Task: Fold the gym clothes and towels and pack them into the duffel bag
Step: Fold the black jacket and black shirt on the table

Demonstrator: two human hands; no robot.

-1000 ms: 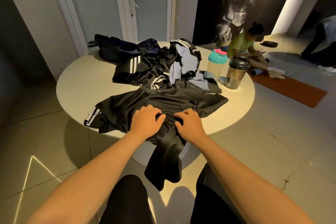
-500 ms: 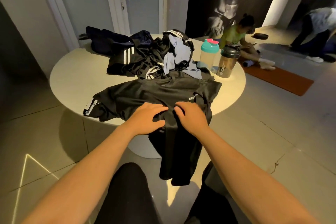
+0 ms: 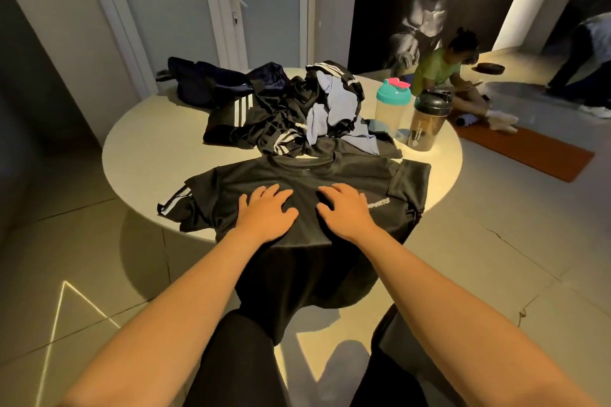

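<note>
The black jersey (image 3: 330, 175) lies front-up on the near half of the round, pale table (image 3: 148, 149), collar pointing away from the person and the lower body draping off the near edge toward their knees. A second ago it was bunched and twisted under curled fingers; now the chest is drawn out broad and nearly smooth, so I'd judge the spreading done and the first fold ready to begin. Nothing is folded or packed yet. Behind it the pile of other gym clothes (image 3: 284, 116) sits heaped, slick dark sportswear with white stripes tangled round a soft lilac piece. I cannot pick out a duffel bag for certain. Two plastic shakers stand touching at the right, the teal-lidded shaker (image 3: 392, 106) and the dark-lidded shaker (image 3: 429, 122). The left hand (image 3: 266, 210) and right hand (image 3: 345, 208) rest side by side, palms down, fingers spread, pressing the thin matte mesh flat and gripping nothing.
</note>
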